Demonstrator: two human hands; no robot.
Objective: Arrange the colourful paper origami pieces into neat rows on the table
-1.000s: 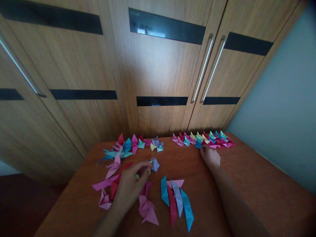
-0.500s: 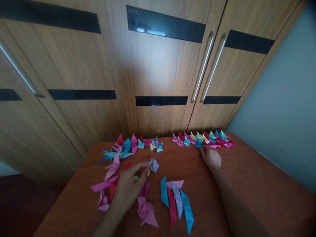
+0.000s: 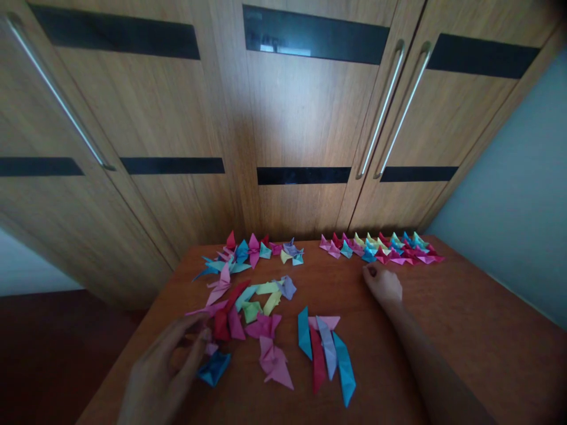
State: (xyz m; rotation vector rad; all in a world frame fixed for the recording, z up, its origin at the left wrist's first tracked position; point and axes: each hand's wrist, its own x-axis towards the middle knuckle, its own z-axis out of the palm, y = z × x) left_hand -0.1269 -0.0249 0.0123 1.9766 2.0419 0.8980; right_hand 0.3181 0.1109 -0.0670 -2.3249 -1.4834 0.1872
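Observation:
My left hand (image 3: 170, 363) hovers low at the near left of the table, its thumb and curved fingers apart around a pink folded-paper piece (image 3: 211, 349) that they partly cover. Whether the fingertips touch it I cannot tell. Beside the thumb lies a blue folded-paper piece (image 3: 215, 368). On the right, my right hand (image 3: 384, 285) rests on the tabletop with curled fingers and nothing visible in them. Just beyond it stand rows of small colourful paper pieces with pointed tips (image 3: 370, 252).
Loose folded strips (image 3: 326, 348) in blue, red, lilac and pink lie at the middle front. A pink origami piece (image 3: 273, 361) and green folded paper (image 3: 252, 311) lie left of them. More origami (image 3: 242, 252) lines the back left. Wooden cabinet doors (image 3: 301, 118) rise behind the table (image 3: 376, 366).
My left hand has moved from the pale green and lilac pieces towards the near left, uncovering several pieces. My right hand sits slightly farther from the back rows. The view has shifted a little.

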